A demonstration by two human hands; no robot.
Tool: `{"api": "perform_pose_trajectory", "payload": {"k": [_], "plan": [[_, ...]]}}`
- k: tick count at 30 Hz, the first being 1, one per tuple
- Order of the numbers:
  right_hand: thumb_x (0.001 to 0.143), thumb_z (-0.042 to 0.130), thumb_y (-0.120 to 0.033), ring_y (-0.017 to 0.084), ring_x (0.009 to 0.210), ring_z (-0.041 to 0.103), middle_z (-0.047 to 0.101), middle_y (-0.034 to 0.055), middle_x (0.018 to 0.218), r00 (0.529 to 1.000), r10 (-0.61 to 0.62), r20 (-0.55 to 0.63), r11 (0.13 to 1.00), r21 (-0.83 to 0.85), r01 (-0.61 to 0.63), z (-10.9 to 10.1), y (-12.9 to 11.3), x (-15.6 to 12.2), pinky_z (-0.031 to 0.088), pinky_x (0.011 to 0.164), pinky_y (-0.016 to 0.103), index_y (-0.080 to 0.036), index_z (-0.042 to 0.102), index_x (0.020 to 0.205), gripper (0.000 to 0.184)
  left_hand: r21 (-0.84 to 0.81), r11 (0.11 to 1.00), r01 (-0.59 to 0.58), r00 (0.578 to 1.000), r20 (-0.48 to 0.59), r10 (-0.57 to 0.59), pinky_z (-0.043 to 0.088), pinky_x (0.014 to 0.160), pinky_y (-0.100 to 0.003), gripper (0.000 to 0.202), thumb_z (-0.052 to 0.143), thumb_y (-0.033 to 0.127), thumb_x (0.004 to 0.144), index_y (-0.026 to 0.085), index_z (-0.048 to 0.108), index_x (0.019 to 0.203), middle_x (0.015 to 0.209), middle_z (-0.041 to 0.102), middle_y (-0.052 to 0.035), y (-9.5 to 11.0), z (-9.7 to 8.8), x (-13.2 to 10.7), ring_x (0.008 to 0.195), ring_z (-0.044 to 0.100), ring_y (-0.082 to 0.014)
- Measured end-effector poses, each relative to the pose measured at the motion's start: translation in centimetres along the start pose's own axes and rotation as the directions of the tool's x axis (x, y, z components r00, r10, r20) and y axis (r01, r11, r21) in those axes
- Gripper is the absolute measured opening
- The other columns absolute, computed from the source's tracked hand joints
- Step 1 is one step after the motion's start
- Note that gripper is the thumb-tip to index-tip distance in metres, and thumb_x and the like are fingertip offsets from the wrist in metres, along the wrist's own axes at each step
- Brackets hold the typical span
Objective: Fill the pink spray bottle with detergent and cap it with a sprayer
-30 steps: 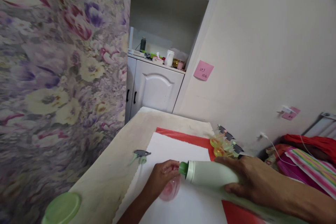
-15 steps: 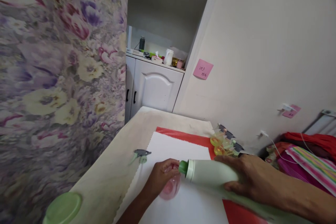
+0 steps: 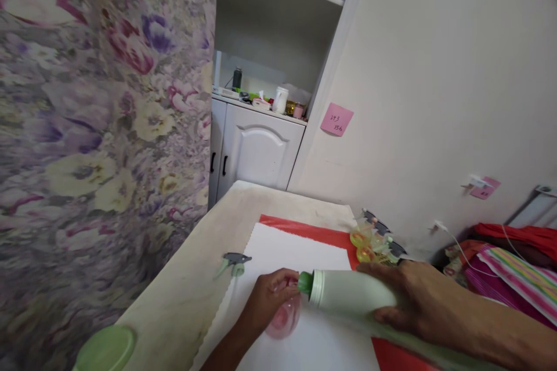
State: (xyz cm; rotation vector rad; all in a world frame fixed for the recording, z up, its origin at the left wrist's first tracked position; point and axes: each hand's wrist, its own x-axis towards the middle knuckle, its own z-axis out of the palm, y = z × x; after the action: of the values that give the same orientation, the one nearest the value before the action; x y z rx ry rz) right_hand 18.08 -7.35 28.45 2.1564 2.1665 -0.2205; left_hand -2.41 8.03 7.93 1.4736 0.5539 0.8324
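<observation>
My left hand is closed around the neck of a clear pinkish bottle, which stands over the white sheet. My right hand grips a pale green bottle held tilted nearly level. Its open mouth, with a darker green spout, points left and meets the pink bottle's neck by my left fingers. Whether liquid is flowing I cannot tell. A spray trigger head, grey and light green, lies on the table left of the sheet. A green round lid is at the lower left.
Red sheeting lies beneath the white sheet on the table. Several small spray bottles with yellow liquid stand at the table's right edge by the wall. A floral curtain hangs at left; a white cabinet is behind.
The whole view has shifted slightly downward in the frame. Both hands keep their hold, and the green bottle stays tilted at the pink bottle's neck.
</observation>
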Motion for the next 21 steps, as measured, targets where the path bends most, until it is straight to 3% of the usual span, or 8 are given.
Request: {"api": "perform_pose_trajectory", "payload": {"k": [21], "plan": [[0.078,0.062,-0.039,0.031,0.089,0.069,0.073,0.0094,0.099,1.0,0.0,0.006,1.0,0.021,0.0,-0.09,-0.01,-0.43,0.051,0.077,0.044,-0.033,0.05,0.134,0.057,-0.012,1.0,-0.016,1.0,0.017,0.016,0.044,0.074,-0.027,0.019,0.068,0.027,0.075,0.019,0.072,0.091,0.086,0.072,-0.0021,-0.6,-0.13,0.29,0.083,0.062,-0.0189]]}}
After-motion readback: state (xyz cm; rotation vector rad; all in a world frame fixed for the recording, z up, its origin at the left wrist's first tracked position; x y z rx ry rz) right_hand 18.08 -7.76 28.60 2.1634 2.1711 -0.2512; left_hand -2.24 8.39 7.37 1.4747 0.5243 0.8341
